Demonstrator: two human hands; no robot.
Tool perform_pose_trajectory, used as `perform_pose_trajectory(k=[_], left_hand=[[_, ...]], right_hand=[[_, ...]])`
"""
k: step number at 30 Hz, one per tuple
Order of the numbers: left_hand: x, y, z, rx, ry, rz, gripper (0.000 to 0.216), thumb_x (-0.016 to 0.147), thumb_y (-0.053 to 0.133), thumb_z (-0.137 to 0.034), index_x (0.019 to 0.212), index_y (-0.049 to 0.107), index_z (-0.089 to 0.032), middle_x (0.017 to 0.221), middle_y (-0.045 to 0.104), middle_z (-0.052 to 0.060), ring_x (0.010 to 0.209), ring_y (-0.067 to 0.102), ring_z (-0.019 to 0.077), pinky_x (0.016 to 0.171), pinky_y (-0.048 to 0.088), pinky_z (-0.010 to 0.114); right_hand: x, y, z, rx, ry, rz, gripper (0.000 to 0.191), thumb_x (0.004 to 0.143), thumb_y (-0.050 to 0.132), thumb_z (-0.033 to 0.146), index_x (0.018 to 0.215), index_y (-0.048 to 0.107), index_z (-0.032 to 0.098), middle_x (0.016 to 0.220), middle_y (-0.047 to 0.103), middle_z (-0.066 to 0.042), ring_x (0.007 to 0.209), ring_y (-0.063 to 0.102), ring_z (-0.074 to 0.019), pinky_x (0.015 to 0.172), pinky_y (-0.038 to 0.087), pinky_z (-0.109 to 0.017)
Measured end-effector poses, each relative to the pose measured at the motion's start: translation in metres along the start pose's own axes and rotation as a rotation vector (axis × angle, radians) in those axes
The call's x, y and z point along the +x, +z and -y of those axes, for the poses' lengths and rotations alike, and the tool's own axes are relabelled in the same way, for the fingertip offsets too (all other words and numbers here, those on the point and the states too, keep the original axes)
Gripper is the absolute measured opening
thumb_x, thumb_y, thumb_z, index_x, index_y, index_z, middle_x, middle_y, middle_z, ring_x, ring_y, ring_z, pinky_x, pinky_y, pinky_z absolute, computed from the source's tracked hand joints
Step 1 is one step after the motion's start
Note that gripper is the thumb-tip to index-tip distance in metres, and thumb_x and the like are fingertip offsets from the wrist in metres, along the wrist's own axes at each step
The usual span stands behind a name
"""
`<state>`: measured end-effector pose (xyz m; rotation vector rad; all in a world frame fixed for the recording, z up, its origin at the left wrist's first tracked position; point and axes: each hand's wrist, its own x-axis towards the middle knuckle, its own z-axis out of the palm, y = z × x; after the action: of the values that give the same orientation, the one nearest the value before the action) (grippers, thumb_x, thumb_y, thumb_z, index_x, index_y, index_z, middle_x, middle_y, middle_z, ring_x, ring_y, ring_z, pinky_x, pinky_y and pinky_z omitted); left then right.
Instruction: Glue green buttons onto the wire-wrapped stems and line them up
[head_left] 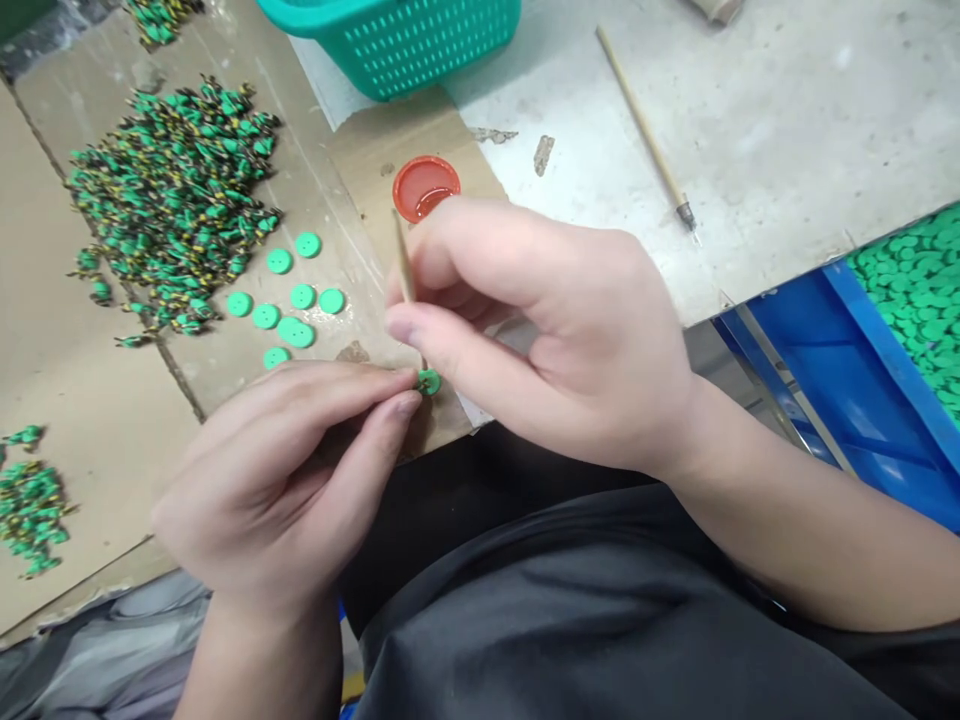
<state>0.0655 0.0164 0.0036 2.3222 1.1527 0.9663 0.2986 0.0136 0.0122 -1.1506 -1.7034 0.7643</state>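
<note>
The left hand (277, 480) pinches a small green button (428, 381) between thumb and finger. The right hand (540, 330), turned inward, holds a thin wooden stick (403, 262) close to this button, and a red lid (425, 188) is lying behind it.

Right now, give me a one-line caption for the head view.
Left hand pinches a green button; right hand holds a thin wooden stick to it, above cardboard.

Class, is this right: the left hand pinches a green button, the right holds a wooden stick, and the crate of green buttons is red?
No: the crate is blue, not red, as the head view shows. The left hand does pinch the green button, and the right hand holds the wooden stick.
</note>
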Motion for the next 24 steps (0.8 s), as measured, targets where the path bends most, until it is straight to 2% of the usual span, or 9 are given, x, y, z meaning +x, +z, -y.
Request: perform_pose_trajectory(k=[4, 9, 13, 16, 18, 21, 24], left_hand=[[-0.002, -0.001, 0.003, -0.007, 0.007, -0.006, 0.031, 0.094, 0.085, -0.007, 0.112, 0.091, -0.032, 0.102, 0.091, -0.005, 0.091, 0.082, 0.0143, 0.089, 0.065, 0.03], [-0.003, -0.003, 0.007, -0.03, 0.037, -0.007, 0.028, 0.094, 0.088, -0.005, 0.113, 0.088, -0.026, 0.104, 0.09, -0.003, 0.096, 0.081, 0.0118, 0.092, 0.062, 0.027], [-0.004, -0.002, 0.01, -0.04, 0.051, 0.002, 0.024, 0.094, 0.087, -0.005, 0.109, 0.086, -0.024, 0.101, 0.087, -0.003, 0.096, 0.08, 0.0105, 0.092, 0.062, 0.026], [-0.004, -0.001, 0.01, -0.048, 0.025, -0.006, 0.021, 0.095, 0.087, -0.007, 0.106, 0.086, -0.025, 0.098, 0.086, -0.004, 0.095, 0.08, 0.0111, 0.092, 0.062, 0.027], [-0.004, 0.0, 0.009, -0.055, 0.001, -0.005, 0.019, 0.095, 0.087, -0.009, 0.103, 0.085, -0.026, 0.096, 0.085, -0.004, 0.094, 0.08, 0.012, 0.091, 0.062, 0.029], [-0.004, 0.0, 0.007, -0.047, -0.02, -0.003, 0.019, 0.095, 0.087, -0.011, 0.104, 0.085, -0.028, 0.097, 0.086, -0.005, 0.094, 0.08, 0.0117, 0.095, 0.061, 0.031], [-0.003, 0.0, 0.005, -0.043, -0.04, -0.012, 0.02, 0.094, 0.088, -0.011, 0.103, 0.086, -0.029, 0.098, 0.087, -0.005, 0.096, 0.081, 0.0127, 0.098, 0.062, 0.033]], right_hand=[[0.002, 0.009, -0.011, 0.137, -0.089, -0.043, 0.024, 0.12, 0.06, 0.033, 0.097, 0.062, 0.026, 0.094, 0.075, 0.003, 0.088, 0.07, -0.0125, 0.097, 0.062, -0.025], [0.001, 0.009, -0.021, 0.09, -0.12, 0.048, 0.016, 0.121, 0.057, 0.029, 0.115, 0.071, 0.025, 0.122, 0.085, 0.003, 0.113, 0.079, -0.0118, 0.107, 0.062, -0.024], [0.001, 0.01, -0.022, 0.072, -0.185, 0.065, 0.023, 0.12, 0.053, 0.03, 0.126, 0.075, 0.025, 0.124, 0.086, 0.0, 0.123, 0.081, -0.0157, 0.114, 0.062, -0.025], [0.002, 0.008, -0.015, 0.036, -0.181, 0.065, 0.028, 0.119, 0.05, 0.028, 0.116, 0.077, 0.026, 0.112, 0.084, 0.0, 0.122, 0.08, -0.0174, 0.106, 0.063, -0.026], [0.004, 0.005, -0.007, -0.041, -0.132, 0.119, 0.03, 0.12, 0.049, 0.025, 0.11, 0.078, 0.025, 0.106, 0.083, 0.001, 0.122, 0.079, -0.0178, 0.102, 0.063, -0.027], [0.008, 0.002, 0.002, -0.14, -0.065, 0.219, 0.03, 0.117, 0.052, 0.016, 0.114, 0.079, 0.025, 0.107, 0.082, 0.004, 0.115, 0.077, -0.0147, 0.099, 0.058, -0.026], [0.008, 0.002, 0.0, -0.061, -0.084, 0.21, 0.033, 0.119, 0.048, 0.017, 0.117, 0.081, 0.023, 0.108, 0.08, 0.003, 0.105, 0.073, -0.0131, 0.087, 0.054, -0.026]])
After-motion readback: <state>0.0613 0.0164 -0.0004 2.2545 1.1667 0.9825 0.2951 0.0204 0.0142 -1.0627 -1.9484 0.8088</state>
